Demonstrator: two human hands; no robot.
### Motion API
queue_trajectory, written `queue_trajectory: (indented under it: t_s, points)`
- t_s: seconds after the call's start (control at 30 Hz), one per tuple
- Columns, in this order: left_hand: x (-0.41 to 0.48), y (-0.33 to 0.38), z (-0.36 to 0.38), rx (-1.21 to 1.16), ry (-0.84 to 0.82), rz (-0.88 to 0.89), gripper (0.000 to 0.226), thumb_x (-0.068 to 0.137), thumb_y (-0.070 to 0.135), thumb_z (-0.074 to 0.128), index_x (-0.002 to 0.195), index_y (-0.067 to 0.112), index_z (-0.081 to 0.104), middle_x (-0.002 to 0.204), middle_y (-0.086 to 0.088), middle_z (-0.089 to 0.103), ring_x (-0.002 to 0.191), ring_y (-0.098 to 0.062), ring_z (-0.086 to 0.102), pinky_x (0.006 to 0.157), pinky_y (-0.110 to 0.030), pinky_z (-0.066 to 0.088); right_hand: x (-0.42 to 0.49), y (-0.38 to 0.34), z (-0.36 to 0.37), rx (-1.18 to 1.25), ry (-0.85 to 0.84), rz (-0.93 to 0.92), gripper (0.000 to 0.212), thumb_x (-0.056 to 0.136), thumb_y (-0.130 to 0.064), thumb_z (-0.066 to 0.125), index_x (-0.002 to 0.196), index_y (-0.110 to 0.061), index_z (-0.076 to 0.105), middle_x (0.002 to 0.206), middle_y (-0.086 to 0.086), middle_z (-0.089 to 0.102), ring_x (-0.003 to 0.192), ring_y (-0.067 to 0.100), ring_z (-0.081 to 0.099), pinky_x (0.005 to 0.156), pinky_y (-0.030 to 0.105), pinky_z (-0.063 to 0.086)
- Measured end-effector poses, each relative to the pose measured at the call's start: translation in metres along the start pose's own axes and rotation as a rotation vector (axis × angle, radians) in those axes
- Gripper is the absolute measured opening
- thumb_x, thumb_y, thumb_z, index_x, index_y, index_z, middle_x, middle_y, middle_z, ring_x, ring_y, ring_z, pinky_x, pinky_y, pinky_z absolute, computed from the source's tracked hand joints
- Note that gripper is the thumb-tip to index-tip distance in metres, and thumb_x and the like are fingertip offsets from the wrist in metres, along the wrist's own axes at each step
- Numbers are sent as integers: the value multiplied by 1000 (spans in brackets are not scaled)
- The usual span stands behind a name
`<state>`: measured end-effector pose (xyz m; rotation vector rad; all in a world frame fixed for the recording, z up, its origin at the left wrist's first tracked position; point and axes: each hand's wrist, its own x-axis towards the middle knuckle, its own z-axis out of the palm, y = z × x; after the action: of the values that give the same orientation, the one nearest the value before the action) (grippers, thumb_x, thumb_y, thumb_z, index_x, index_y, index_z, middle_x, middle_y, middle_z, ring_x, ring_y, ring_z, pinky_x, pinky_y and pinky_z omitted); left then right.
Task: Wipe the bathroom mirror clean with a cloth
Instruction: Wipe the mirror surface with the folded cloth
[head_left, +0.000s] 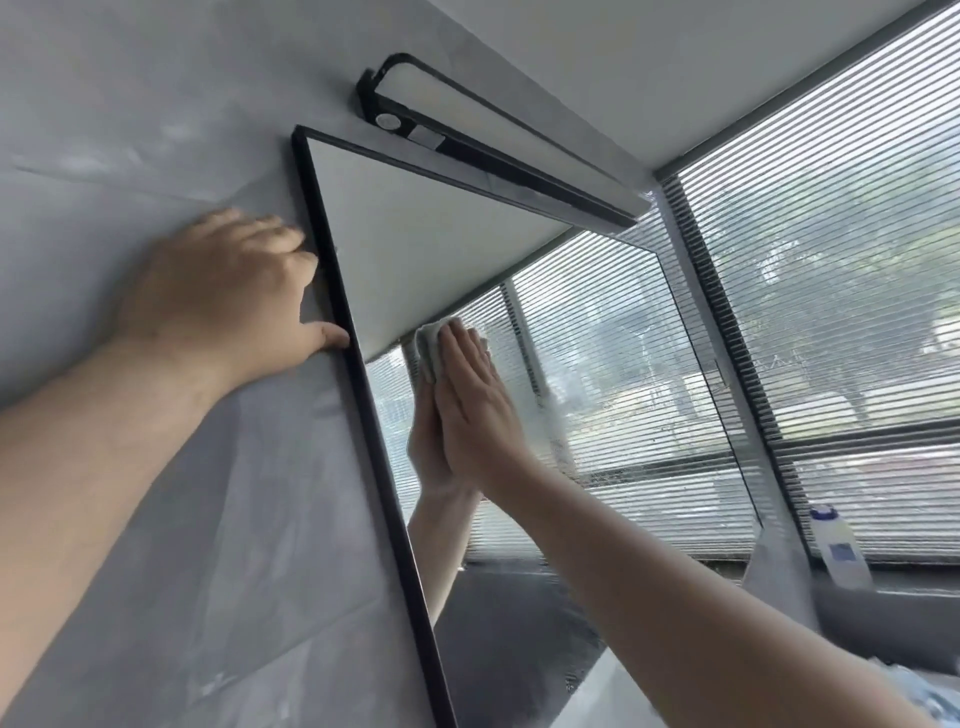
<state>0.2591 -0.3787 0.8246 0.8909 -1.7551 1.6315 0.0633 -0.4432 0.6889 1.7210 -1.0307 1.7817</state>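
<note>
A black-framed mirror hangs on the grey wall and reflects the window blinds and the ceiling. My right hand lies flat against the glass with straight fingers, pressing a small white cloth that shows at the fingertips. Most of the cloth is hidden under the palm. A hazy smear sits on the glass just right of that hand. My left hand rests on the wall at the mirror's left edge, fingertips and thumb touching the black frame.
A black light fixture is mounted just above the mirror. A window with horizontal blinds fills the right side. A white bottle stands on the sill at the lower right.
</note>
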Motion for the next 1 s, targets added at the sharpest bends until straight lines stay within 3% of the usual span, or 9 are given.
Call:
queue_trajectory:
  t_s: [0.1, 0.17, 0.27, 0.43, 0.57, 0.73, 0.87, 0.93, 1.0]
  points:
    - [-13, 13, -5, 4, -56, 37, 82, 71, 59, 76, 123, -2, 63, 139, -21, 56, 134, -35, 48, 116, -49, 26, 0, 7, -11, 40, -30, 18, 55, 102, -23, 29, 154, -5, 28, 162, 8, 25, 148, 9, 13, 124, 27, 8]
    - [-25, 29, -11, 63, -214, 7, 106, 73, 77, 59, 146, 2, 40, 157, -15, 33, 148, -28, 27, 122, -44, 11, -8, 27, -12, 114, -32, 116, 51, 105, -19, 30, 154, -6, 28, 162, 8, 25, 151, 14, 17, 125, 31, 13]
    - [-39, 46, -13, 141, -368, -14, 130, 66, 94, 35, 156, 4, 9, 165, -13, 4, 153, -25, 0, 123, -43, -4, -25, 69, -21, 152, 39, 362, 50, 106, -20, 30, 156, -11, 25, 163, 5, 25, 151, 17, 21, 124, 39, 19]
    - [-40, 48, -10, 114, -338, -36, 134, 62, 96, 37, 155, 4, 9, 165, -14, 4, 153, -26, 0, 123, -44, -3, -51, 111, -24, 208, 57, 574, 51, 107, -25, 28, 156, -13, 23, 163, 5, 24, 150, 13, 21, 123, 33, 19]
    - [-41, 49, -11, 72, -322, -26, 136, 59, 95, 43, 155, 3, 15, 165, -13, 10, 153, -25, 5, 124, -43, -2, -41, 83, -19, 168, 44, 490, 69, 95, -40, 22, 157, -10, 21, 164, 6, 21, 151, 17, 18, 123, 39, 17]
    - [-44, 48, -13, 0, -290, -44, 136, 55, 94, 49, 154, 3, 22, 163, -12, 18, 152, -24, 11, 124, -41, 2, -10, -1, -16, 363, 75, 267, 59, 94, -35, 36, 148, -12, 44, 158, 2, 36, 150, 10, 24, 125, 29, 14]
    - [-49, 49, -15, -39, -255, -33, 128, 57, 90, 51, 152, 6, 31, 162, -9, 26, 151, -21, 17, 124, -40, 5, 39, -54, -17, 168, -63, 36, 44, 106, -29, 42, 150, -25, 43, 161, -7, 31, 150, 9, 18, 121, 19, 6]
    - [-52, 50, -16, -45, -219, -27, 121, 59, 87, 53, 149, 7, 38, 159, -9, 33, 149, -21, 22, 124, -41, 7, 50, -67, -13, 81, -74, -76, 45, 107, -26, 40, 152, -23, 40, 161, -6, 30, 150, 10, 22, 122, 21, 12]
    - [-55, 51, -14, -56, -184, -21, 114, 60, 82, 61, 145, 7, 45, 154, -11, 40, 146, -23, 29, 123, -42, 11, 48, -72, -7, 94, -26, -77, 45, 106, -26, 40, 151, -22, 41, 160, -7, 33, 148, 12, 28, 121, 27, 22]
